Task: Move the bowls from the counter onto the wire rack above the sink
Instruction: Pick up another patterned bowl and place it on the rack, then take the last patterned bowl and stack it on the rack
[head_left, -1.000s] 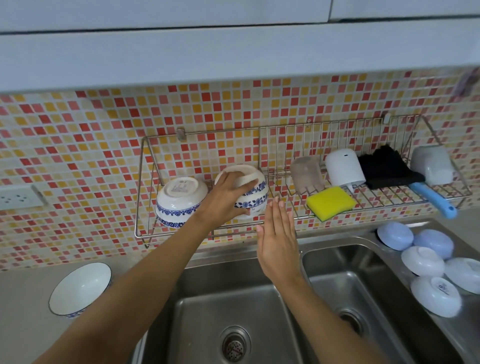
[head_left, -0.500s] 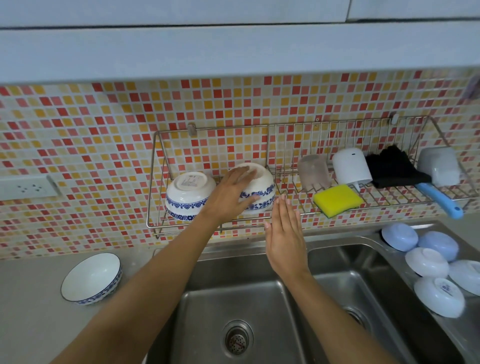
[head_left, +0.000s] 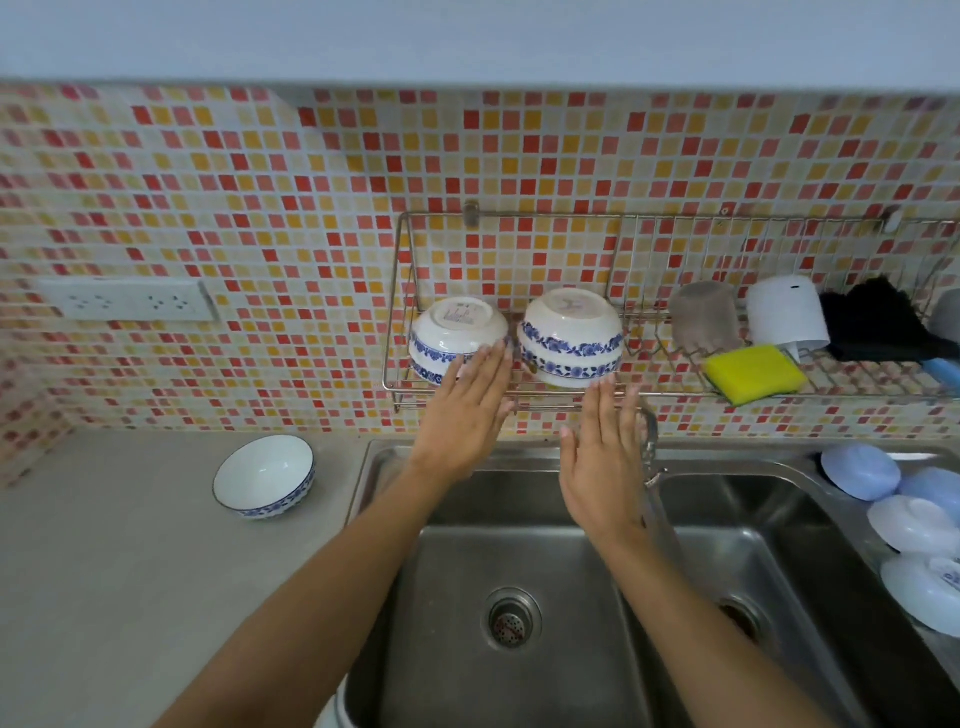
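Both of your hands are empty and spread flat in front of the wire rack (head_left: 649, 387). Your left hand (head_left: 462, 415) has its fingertips at the lower edge of the left racked bowl (head_left: 457, 332) (touching it or merely overlapping it in view, I cannot tell). Your right hand (head_left: 602, 457) hovers just below the rack's front rail, under the right racked bowl (head_left: 571, 332). Neither hand grips anything.

One blue-and-white bowl (head_left: 265, 475) is left on the counter (head_left: 104, 545), upright, left of the sink (head_left: 519, 597) and well apart from both hands. That looks like your next pickup. It appears to be glazed ceramic, so expect it to be stiff, fairly heavy for its size, smooth and possibly slick, and liable to chip against the steel wires. Take it at the rim, thumb inside and fingers under the outer wall, or cup it from below around the foot, then turn it over before setting it down.

The rack holds the two bowls upside down side by side at its left end, very close or touching. Further right are a translucent cup (head_left: 704, 317), a white cup (head_left: 787, 312), a yellow sponge (head_left: 753, 374) and a black brush (head_left: 878, 327). Free wire between the bowls and the cups looks narrow, so place gently. The bowl on the counter shows nothing inside, and the sink basin looks empty of dishes.
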